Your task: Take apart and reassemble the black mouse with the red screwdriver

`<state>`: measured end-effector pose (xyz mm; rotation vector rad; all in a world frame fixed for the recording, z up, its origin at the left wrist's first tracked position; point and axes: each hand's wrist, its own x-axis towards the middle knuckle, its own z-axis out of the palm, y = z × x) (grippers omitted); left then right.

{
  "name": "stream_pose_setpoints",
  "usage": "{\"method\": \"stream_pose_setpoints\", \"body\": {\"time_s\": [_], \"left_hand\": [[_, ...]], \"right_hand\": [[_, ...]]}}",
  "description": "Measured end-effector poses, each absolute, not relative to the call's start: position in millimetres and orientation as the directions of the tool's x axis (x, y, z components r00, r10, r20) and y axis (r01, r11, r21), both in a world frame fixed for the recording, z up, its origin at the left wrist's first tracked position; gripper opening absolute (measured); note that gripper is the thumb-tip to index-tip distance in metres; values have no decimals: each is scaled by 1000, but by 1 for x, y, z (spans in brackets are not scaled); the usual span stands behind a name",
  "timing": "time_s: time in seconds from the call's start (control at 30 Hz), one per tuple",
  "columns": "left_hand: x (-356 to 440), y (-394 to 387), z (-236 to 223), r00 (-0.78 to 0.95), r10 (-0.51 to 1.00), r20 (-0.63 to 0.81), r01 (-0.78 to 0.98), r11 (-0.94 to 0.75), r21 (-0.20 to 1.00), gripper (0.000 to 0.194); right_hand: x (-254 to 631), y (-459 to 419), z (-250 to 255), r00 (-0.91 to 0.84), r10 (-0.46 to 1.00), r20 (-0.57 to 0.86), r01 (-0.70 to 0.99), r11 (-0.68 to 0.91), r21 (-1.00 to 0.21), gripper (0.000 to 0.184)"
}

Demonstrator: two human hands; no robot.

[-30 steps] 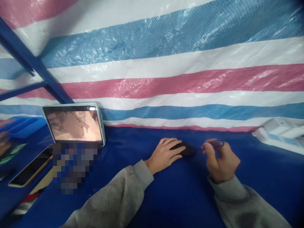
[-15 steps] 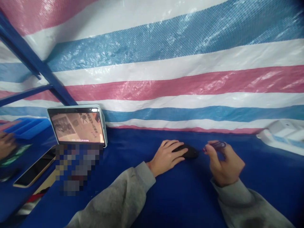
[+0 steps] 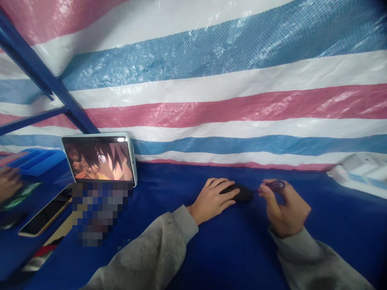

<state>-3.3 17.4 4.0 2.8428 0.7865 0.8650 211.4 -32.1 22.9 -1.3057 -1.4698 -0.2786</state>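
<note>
My left hand (image 3: 213,198) rests on a small black object (image 3: 240,193) lying on the blue table cover (image 3: 229,245), fingers curled over its near end. My right hand (image 3: 286,211) is closed in a pinch on a thin purple tool (image 3: 272,186) whose tip points left at the black object's right end. Both arms wear grey sleeves. What the tool's tip touches is too small to make out.
A tablet (image 3: 101,158) playing a video leans on the striped tarp wall (image 3: 211,80) at the left. A phone (image 3: 45,215) lies flat further left, beside a blue tray (image 3: 33,161). Another person's hand (image 3: 8,182) shows at the left edge. White boxes (image 3: 359,171) sit far right.
Both hands stay almost still on the black object and tool. The view has shifted slightly, and the picture on the tablet screen has changed.
</note>
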Motion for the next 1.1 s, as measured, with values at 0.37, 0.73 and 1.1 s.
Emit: {"method": "stream_pose_setpoints", "body": {"time_s": [0.37, 0.73, 1.1], "left_hand": [[-3, 18, 3, 704, 495, 510, 455, -865, 212, 34], [-3, 17, 3, 719, 501, 481, 475, -860, 186, 33], [-3, 15, 1, 722, 479, 499, 467, -870, 160, 35]], "right_hand": [[210, -33, 24, 175, 525, 833, 823, 386, -416, 13], [209, -28, 19, 196, 439, 877, 870, 335, -362, 26], [203, -31, 20, 161, 435, 886, 792, 479, -379, 59]]}}
